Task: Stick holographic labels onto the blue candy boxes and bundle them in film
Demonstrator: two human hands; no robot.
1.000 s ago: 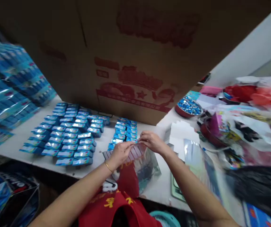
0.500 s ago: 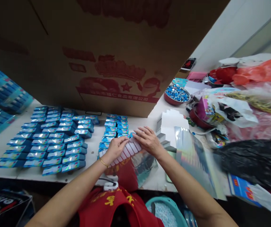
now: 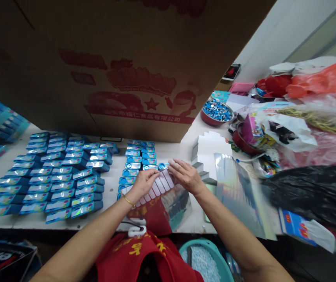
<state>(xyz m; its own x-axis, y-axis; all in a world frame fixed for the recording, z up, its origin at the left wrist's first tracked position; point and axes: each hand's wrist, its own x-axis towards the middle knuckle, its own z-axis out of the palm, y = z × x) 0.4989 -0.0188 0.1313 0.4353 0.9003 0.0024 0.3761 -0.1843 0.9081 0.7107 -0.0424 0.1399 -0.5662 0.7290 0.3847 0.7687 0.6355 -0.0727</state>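
Observation:
Both hands are at a see-through sheet with a row of white labels [image 3: 162, 184] along its upper part, tilted in front of the red apron. My left hand [image 3: 141, 182] is closed in a pinch at the sheet's upper edge, thumb against forefinger. At the right end, my right hand [image 3: 186, 177] grips the sheet with long, nearly straight fingers; its thumb is mostly hidden. Just beyond the hands stand two columns of small blue boxes [image 3: 133, 159], partly covered by the left hand.
Rows of blue boxes [image 3: 63, 179] fill the table's left. A large cardboard carton [image 3: 121, 70] stands behind. To the right are flat white card pieces [image 3: 213, 150], shiny sheets [image 3: 235, 192], a bowl of blue pieces [image 3: 217, 111] and bags. A teal basin [image 3: 204, 260] sits below the table edge.
The view has shifted slightly, and the carton and left-hand boxes appear further left. Both hands stay on the label sheet in nearly the same pose. More of a blue box shows between them.

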